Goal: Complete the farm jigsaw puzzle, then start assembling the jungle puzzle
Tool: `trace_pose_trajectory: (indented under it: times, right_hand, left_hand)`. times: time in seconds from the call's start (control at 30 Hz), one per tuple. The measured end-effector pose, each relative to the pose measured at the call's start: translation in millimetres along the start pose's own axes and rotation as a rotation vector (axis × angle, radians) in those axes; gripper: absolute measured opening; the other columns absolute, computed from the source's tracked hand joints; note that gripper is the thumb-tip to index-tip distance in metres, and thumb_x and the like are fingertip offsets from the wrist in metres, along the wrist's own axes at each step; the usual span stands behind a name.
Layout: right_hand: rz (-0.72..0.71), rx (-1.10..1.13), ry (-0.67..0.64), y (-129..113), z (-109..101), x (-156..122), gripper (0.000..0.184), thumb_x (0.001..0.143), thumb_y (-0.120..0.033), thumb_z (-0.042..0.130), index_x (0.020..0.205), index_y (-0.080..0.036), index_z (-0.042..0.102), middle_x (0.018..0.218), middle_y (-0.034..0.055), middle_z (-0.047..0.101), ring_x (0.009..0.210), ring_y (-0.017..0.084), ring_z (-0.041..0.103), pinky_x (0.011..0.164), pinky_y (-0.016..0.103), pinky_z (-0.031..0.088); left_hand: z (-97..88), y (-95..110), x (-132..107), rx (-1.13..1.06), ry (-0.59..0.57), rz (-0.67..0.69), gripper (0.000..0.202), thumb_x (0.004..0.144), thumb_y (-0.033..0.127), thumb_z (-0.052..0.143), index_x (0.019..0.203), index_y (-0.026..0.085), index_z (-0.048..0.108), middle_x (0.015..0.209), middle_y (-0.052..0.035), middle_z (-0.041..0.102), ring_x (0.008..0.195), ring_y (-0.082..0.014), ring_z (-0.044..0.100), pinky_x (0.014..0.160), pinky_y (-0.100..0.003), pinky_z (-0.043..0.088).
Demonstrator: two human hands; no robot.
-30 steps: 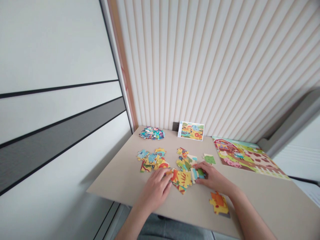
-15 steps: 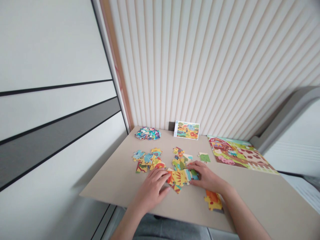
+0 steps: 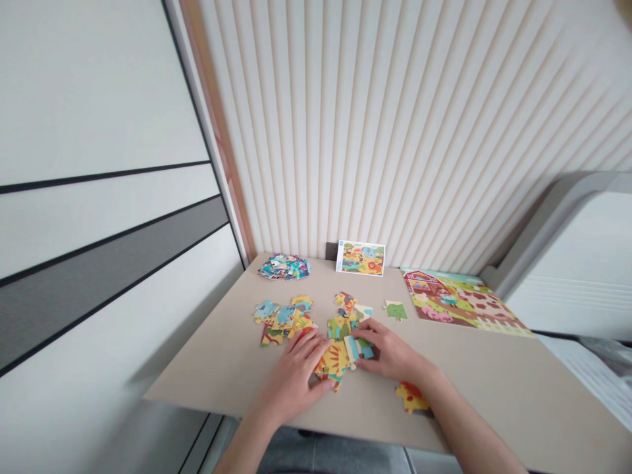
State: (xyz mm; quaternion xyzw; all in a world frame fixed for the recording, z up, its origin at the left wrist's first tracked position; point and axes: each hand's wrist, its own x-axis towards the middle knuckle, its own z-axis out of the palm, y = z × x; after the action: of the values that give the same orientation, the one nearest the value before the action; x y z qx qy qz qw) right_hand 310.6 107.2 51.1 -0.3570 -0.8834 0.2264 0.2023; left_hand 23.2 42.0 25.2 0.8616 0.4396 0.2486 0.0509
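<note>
Near the front of the beige table (image 3: 212, 359), the left hand (image 3: 299, 370) covers part of a yellow puzzle piece (image 3: 334, 359) with dark streaks. Its fingers lie together over the upper left part, the thumb apart at the lower edge; whether they grip it I cannot tell. The right hand (image 3: 388, 349) has thumb and fingers closed on a pale-and-blue piece (image 3: 359, 349), which overlaps the yellow one's right side; fingers hide its right end. Whether the two interlock is too small to make out.

Under the right forearm, an orange-and-yellow piece (image 3: 409, 397) is partly covered. Beyond the hands, a middle cluster (image 3: 342, 319) and a left cluster (image 3: 284, 318) overlap themselves, so many pictures are cut off.

Bare tabletop runs from the left cluster to the left edge, and to the right of the right forearm. A green piece (image 3: 395, 310) lies alone, short of the farm picture (image 3: 459, 303). At the back edge stand a picture card (image 3: 361, 258) and, left of it, a blue-purple heap (image 3: 285, 266).
</note>
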Motion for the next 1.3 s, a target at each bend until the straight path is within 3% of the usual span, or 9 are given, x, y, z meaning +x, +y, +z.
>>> trace_pose_trajectory:
  times: [0.23,0.47,0.7,0.9,1.0,1.1,1.2,1.3]
  right_hand:
    - [-0.009,0.024,0.002,4.0,-8.4,-3.0,0.052,0.083,-0.038,0.076,0.133,-0.028,0.066,0.125,0.0099,0.061,0.113,0.026,0.063,0.103,0.039,0.052]
    - [0.069,0.009,-0.008,23.6,-27.7,-15.0,0.052,0.086,-0.041,0.075,0.135,-0.030,0.065,0.128,0.0091,0.061,0.117,0.027,0.063,0.107,0.042,0.049]
    - [0.098,0.001,-0.006,24.8,-31.7,-16.8,0.048,0.088,-0.045,0.073,0.133,-0.031,0.066,0.127,0.0084,0.062,0.115,0.026,0.064,0.107,0.043,0.049]
    - [0.101,0.009,0.001,27.7,-32.8,-18.4,0.049,0.088,-0.046,0.072,0.134,-0.032,0.066,0.126,0.0076,0.062,0.114,0.026,0.064,0.106,0.042,0.050]
    - [0.088,0.004,0.010,29.6,-28.7,-16.8,0.049,0.088,-0.046,0.072,0.135,-0.032,0.065,0.128,0.0081,0.062,0.117,0.026,0.063,0.108,0.043,0.049]
    - [0.075,-0.025,0.011,33.9,-21.2,-14.2,0.049,0.088,-0.045,0.072,0.134,-0.031,0.066,0.130,0.0093,0.062,0.120,0.028,0.061,0.109,0.045,0.047]
    - [0.064,-0.049,0.016,39.1,-14.4,-12.6,0.049,0.088,-0.045,0.073,0.133,-0.030,0.067,0.132,0.0097,0.062,0.122,0.029,0.061,0.109,0.047,0.047]
    - [0.057,-0.067,0.018,41.2,-11.2,-12.2,0.049,0.087,-0.045,0.074,0.133,-0.031,0.067,0.133,0.0096,0.063,0.123,0.029,0.060,0.110,0.047,0.046]
  left_hand:
    - [4.5,-2.4,-3.0,-0.029,0.083,-0.082,0.056,0.089,0.042,0.073,0.141,0.028,0.056,0.130,-0.0096,0.064,0.132,-0.0315,0.054,0.113,-0.054,0.047]
    - [9.4,-10.5,-6.2,-0.023,0.161,-0.169,0.041,0.099,0.037,0.061,0.138,0.025,0.057,0.131,-0.0098,0.063,0.132,-0.0285,0.054,0.115,-0.051,0.045]
    - [19.5,-23.3,-7.4,-0.003,0.291,-0.243,0.033,0.105,0.031,0.051,0.136,0.025,0.058,0.129,-0.0089,0.065,0.127,-0.0267,0.058,0.110,-0.050,0.049]
    - [12.8,-13.7,-5.6,0.049,0.232,-0.226,0.037,0.103,0.028,0.052,0.139,0.023,0.057,0.142,-0.0119,0.058,0.136,-0.0303,0.050,0.115,-0.056,0.043]
    - [0.2,-0.6,-2.6,0.040,0.143,-0.113,0.040,0.100,0.024,0.054,0.139,0.027,0.059,0.151,-0.0092,0.050,0.144,-0.0301,0.043,0.121,-0.058,0.036]
    - [-9.1,9.3,0.1,0.010,0.050,0.023,0.033,0.096,0.016,0.058,0.123,0.031,0.070,0.144,-0.0035,0.058,0.141,-0.0268,0.047,0.125,-0.058,0.029]
    - [-10.9,12.4,0.5,-0.029,0.026,0.067,0.021,0.094,0.018,0.065,0.108,0.030,0.075,0.132,-0.0022,0.067,0.135,-0.0256,0.053,0.124,-0.056,0.032]
    - [-8.0,14.1,-2.0,-0.069,0.006,0.091,0.019,0.093,0.023,0.070,0.111,0.029,0.074,0.120,-0.0030,0.071,0.129,-0.0249,0.059,0.120,-0.053,0.039]
